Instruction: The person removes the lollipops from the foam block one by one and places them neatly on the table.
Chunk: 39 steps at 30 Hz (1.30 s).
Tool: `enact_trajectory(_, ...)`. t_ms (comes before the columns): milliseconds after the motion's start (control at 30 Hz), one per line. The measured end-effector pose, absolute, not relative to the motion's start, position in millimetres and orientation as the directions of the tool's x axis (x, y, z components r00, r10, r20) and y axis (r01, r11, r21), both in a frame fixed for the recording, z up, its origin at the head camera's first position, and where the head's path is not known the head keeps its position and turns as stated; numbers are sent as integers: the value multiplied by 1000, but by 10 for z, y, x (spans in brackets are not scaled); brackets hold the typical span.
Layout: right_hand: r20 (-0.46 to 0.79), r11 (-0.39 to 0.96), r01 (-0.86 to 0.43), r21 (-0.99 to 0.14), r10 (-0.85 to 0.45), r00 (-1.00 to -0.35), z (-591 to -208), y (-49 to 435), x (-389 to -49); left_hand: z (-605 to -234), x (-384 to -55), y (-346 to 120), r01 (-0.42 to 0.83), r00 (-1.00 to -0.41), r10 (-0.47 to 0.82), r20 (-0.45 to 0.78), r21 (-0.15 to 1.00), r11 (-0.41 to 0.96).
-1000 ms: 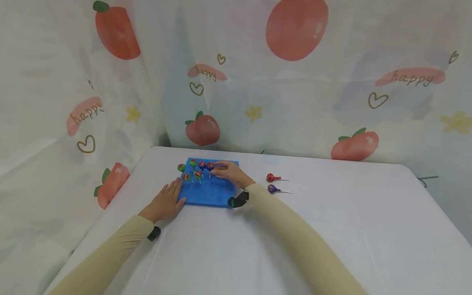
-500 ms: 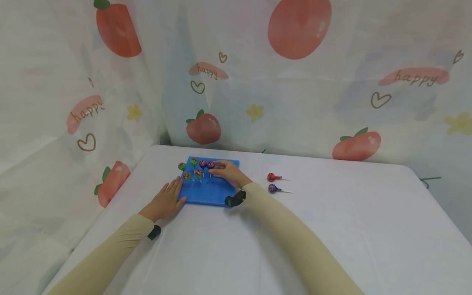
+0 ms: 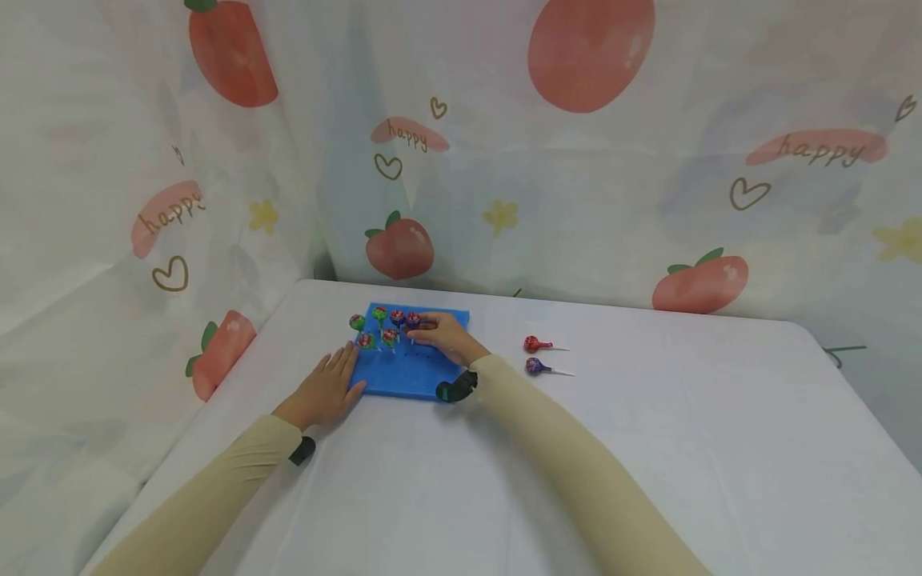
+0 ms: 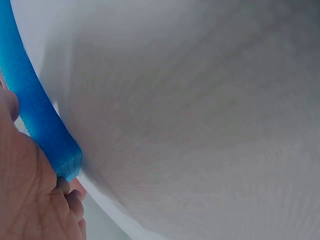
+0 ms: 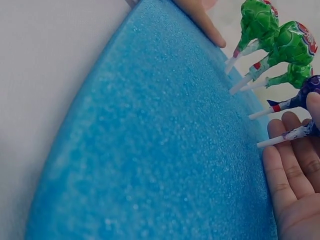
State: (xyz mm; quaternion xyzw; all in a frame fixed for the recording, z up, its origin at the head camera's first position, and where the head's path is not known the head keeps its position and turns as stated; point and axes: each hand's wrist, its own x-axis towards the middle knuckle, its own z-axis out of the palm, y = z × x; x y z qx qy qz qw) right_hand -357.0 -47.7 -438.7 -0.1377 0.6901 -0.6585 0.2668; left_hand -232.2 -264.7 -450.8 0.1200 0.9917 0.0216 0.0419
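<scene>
A blue foam board [image 3: 403,378] lies on the table, its edge also seen as a blue foam strip [image 4: 40,115] in the left wrist view. My left hand [image 3: 324,390] rests against the board's left edge, fingers straight. At the back of the board my right hand [image 3: 448,334] pinches the wrapped head of a purple lollipop [image 5: 300,131], whose white stick meets the foam. Beside it stands another purple lollipop [image 3: 397,318]. Several green-wrapped lollipops [image 5: 295,44] stand further left, sticks in the foam.
On the table right of the board lie a red lollipop [image 3: 531,344] and a purple-wrapped lollipop [image 3: 535,366], sticks pointing right. Small holes [image 3: 418,354] mark the board near the right hand. A fruit-print curtain [image 3: 591,200] hangs behind the white table [image 3: 648,416].
The head view has shifted slightly. My right wrist has moved a little left while its fingers stay at the same purple lollipop. My left hand has kept its place on the board.
</scene>
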Motion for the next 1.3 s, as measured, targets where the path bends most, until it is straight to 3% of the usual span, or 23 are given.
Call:
enact_trajectory(600, -103, 56, 86, -995, -582, -807, -4419, -477, -3577, -4505, -2319, -2650, 237, -968, 241, -70, 58, 970)
enact_trajectory(1300, -110, 18, 121, -993, -550, -828, -4424, -463, -3578, -4509, -2322, -2645, 223, -971, 228, -75, 64, 973)
